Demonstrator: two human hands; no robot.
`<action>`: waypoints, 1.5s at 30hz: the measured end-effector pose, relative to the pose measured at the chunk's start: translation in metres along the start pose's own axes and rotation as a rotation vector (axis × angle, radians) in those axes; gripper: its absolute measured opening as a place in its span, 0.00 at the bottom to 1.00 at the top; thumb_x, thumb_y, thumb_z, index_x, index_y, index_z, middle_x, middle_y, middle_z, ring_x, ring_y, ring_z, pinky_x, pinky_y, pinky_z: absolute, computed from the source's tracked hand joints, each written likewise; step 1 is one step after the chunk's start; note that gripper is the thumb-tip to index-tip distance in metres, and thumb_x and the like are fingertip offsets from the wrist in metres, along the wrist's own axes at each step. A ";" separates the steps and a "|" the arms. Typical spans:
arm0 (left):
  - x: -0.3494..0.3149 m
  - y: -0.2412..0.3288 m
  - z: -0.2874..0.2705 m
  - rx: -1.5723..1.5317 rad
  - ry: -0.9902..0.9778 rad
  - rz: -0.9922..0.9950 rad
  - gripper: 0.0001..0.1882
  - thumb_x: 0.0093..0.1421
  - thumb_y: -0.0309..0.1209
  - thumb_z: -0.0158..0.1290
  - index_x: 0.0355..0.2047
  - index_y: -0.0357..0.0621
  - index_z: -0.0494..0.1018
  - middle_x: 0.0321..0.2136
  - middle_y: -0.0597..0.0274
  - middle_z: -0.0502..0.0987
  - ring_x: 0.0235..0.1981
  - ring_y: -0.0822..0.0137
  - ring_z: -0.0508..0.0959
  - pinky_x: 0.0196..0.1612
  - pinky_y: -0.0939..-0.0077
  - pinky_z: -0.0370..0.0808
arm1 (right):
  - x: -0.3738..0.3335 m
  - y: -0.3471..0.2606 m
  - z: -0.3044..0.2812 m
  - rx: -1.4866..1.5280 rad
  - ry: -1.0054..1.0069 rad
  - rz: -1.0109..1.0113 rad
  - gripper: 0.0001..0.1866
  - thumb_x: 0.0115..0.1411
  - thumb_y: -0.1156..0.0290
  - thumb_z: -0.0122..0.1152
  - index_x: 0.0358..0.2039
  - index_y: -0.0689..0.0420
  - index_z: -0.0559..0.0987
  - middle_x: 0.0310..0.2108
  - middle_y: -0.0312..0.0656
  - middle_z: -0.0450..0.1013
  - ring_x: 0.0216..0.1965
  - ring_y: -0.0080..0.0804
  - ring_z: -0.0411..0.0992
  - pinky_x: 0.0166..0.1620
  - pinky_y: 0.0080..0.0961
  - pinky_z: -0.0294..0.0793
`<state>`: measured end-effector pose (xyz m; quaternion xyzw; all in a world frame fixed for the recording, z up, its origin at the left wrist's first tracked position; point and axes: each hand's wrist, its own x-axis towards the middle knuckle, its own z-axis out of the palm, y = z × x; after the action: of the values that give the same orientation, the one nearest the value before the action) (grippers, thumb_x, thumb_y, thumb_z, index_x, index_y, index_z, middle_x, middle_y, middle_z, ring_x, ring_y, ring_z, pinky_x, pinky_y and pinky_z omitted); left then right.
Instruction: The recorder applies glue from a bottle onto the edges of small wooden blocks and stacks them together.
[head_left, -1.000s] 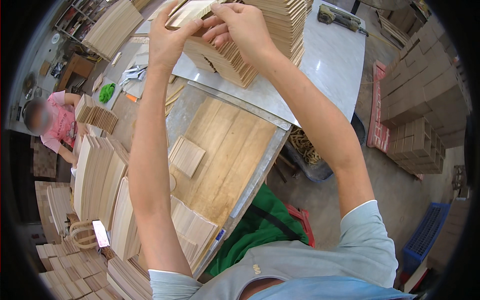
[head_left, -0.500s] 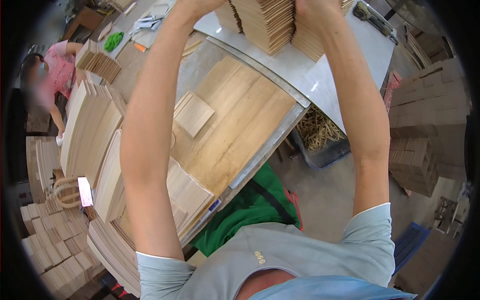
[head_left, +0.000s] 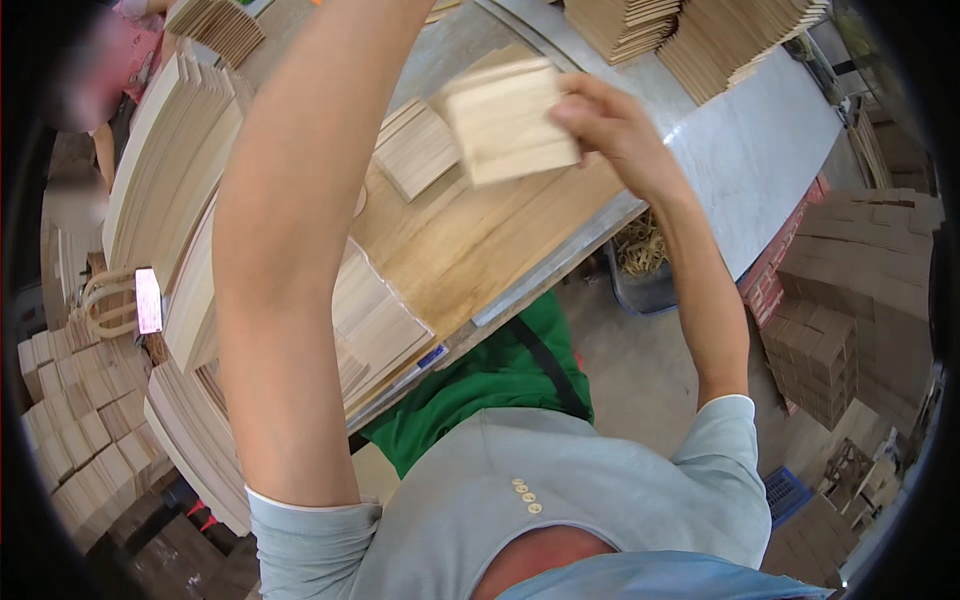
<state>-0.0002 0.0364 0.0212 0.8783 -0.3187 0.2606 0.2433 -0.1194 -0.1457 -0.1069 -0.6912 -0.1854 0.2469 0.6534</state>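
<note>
Pinching a pale wooden board by its right-hand edge, the right grip has its thumb and fingers drawn together at that side. The board reaches out to the left of the fingers, over the planked middle of the table. It is roughly square, flat-faced and light cream, with shallow ridges running across near its top and bottom; a browner edge shows behind it, though the blur hides whether that is a second piece. As for the left grip, it lies beyond the upper edge of my view, at the end of the left forearm, so I cannot tell how it stands.

Just left of the held board, a small grooved panel lies flat on the planks, its face smooth, with raised strips along one side. Nearer the person's body, more flat panels overlap in straight-grained, greyish wood. Past the right grip, on a smooth grey sheet, stands a tall stack of thin wooden pieces, its layered edges stepped like a comb. Off to the left, long boards are packed face to face. Below the right forearm, curly shavings fill a dark tub.
</note>
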 end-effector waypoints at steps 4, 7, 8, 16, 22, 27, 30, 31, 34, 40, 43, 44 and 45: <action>-0.011 -0.008 -0.016 -0.041 0.014 -0.049 0.37 0.49 0.42 0.63 0.54 0.28 0.68 0.50 0.38 0.73 0.54 0.49 0.73 0.58 0.65 0.68 | 0.036 0.042 0.049 -0.018 -0.166 0.099 0.16 0.62 0.69 0.61 0.46 0.65 0.73 0.27 0.36 0.74 0.30 0.20 0.72 0.31 0.19 0.71; -0.022 -0.010 -0.023 0.052 0.024 -0.122 0.35 0.51 0.42 0.62 0.54 0.29 0.69 0.49 0.39 0.74 0.54 0.49 0.73 0.58 0.65 0.68 | 0.054 0.070 0.079 -0.031 -0.078 0.089 0.17 0.61 0.68 0.61 0.45 0.66 0.74 0.30 0.41 0.77 0.32 0.26 0.74 0.36 0.23 0.73; -0.027 -0.010 -0.025 0.058 0.059 -0.121 0.34 0.52 0.42 0.61 0.53 0.29 0.70 0.48 0.40 0.75 0.53 0.49 0.74 0.57 0.65 0.69 | 0.060 0.079 0.084 -0.064 -0.077 0.058 0.17 0.60 0.67 0.62 0.45 0.66 0.74 0.31 0.44 0.78 0.34 0.29 0.75 0.38 0.24 0.74; -0.028 0.002 -0.041 -0.092 -0.026 -0.252 0.29 0.54 0.43 0.60 0.50 0.35 0.72 0.46 0.43 0.76 0.49 0.52 0.75 0.52 0.66 0.71 | 0.063 0.072 0.094 -0.394 0.029 -0.020 0.20 0.58 0.63 0.62 0.45 0.66 0.75 0.36 0.51 0.76 0.40 0.42 0.75 0.44 0.32 0.73; -0.021 -0.021 -0.024 -0.203 0.098 -0.280 0.32 0.55 0.46 0.60 0.53 0.35 0.70 0.46 0.47 0.75 0.49 0.55 0.74 0.53 0.67 0.68 | 0.052 0.036 0.047 -0.340 0.371 -0.214 0.22 0.60 0.60 0.59 0.47 0.65 0.75 0.40 0.51 0.74 0.40 0.39 0.73 0.47 0.34 0.72; -0.007 -0.038 0.011 -0.625 0.000 -0.720 0.42 0.53 0.54 0.61 0.60 0.38 0.65 0.55 0.50 0.70 0.57 0.60 0.68 0.60 0.65 0.62 | 0.056 -0.041 -0.032 0.067 0.677 -0.321 0.26 0.63 0.59 0.57 0.52 0.68 0.71 0.44 0.46 0.73 0.41 0.32 0.72 0.45 0.30 0.73; -0.002 -0.043 0.029 -0.872 -0.019 -0.853 0.41 0.51 0.59 0.61 0.55 0.43 0.66 0.52 0.55 0.71 0.53 0.60 0.69 0.58 0.61 0.62 | 0.072 -0.063 -0.063 0.114 0.790 -0.319 0.31 0.64 0.55 0.56 0.55 0.71 0.67 0.47 0.46 0.72 0.41 0.30 0.71 0.41 0.29 0.75; 0.002 -0.039 0.029 -0.870 -0.025 -0.839 0.41 0.51 0.59 0.61 0.55 0.43 0.66 0.52 0.55 0.71 0.53 0.60 0.69 0.58 0.61 0.62 | 0.075 -0.068 -0.067 0.047 0.835 -0.301 0.34 0.64 0.53 0.57 0.57 0.72 0.66 0.47 0.48 0.72 0.43 0.31 0.71 0.41 0.29 0.75; 0.007 -0.033 0.028 -0.965 -0.128 -0.978 0.43 0.49 0.60 0.62 0.57 0.46 0.65 0.53 0.50 0.69 0.53 0.55 0.69 0.59 0.60 0.61 | 0.078 -0.079 -0.073 0.066 0.780 -0.216 0.40 0.61 0.49 0.58 0.59 0.71 0.63 0.49 0.49 0.71 0.46 0.33 0.70 0.42 0.29 0.74; 0.005 -0.022 0.030 -1.010 -0.061 -0.989 0.43 0.48 0.57 0.63 0.58 0.43 0.65 0.54 0.44 0.69 0.54 0.47 0.68 0.62 0.53 0.56 | 0.076 -0.088 -0.068 0.134 0.741 -0.259 0.43 0.56 0.45 0.62 0.58 0.70 0.63 0.51 0.50 0.69 0.51 0.36 0.68 0.45 0.32 0.73; 0.003 -0.023 0.028 -0.972 -0.100 -0.915 0.41 0.48 0.57 0.62 0.56 0.48 0.65 0.50 0.52 0.69 0.49 0.56 0.69 0.57 0.60 0.63 | 0.071 -0.091 -0.070 0.161 0.641 -0.265 0.45 0.54 0.43 0.64 0.58 0.69 0.64 0.53 0.50 0.67 0.53 0.36 0.66 0.46 0.34 0.73; 0.003 -0.022 0.028 -0.971 -0.100 -0.920 0.41 0.48 0.57 0.62 0.56 0.48 0.65 0.50 0.52 0.69 0.49 0.56 0.69 0.57 0.60 0.63 | 0.071 -0.091 -0.068 0.163 0.639 -0.261 0.45 0.54 0.43 0.64 0.58 0.69 0.64 0.53 0.50 0.67 0.53 0.36 0.66 0.46 0.34 0.73; 0.003 -0.020 0.030 -0.999 -0.058 -0.920 0.40 0.48 0.56 0.63 0.56 0.48 0.66 0.49 0.54 0.68 0.48 0.57 0.69 0.56 0.60 0.64 | 0.070 -0.092 -0.067 0.197 0.633 -0.282 0.46 0.54 0.43 0.64 0.58 0.70 0.63 0.53 0.50 0.67 0.53 0.36 0.66 0.46 0.34 0.73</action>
<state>0.0246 0.0314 -0.0046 0.7133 -0.0013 -0.0716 0.6972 -0.0176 -0.1528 -0.0212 -0.6348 -0.0427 -0.0553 0.7695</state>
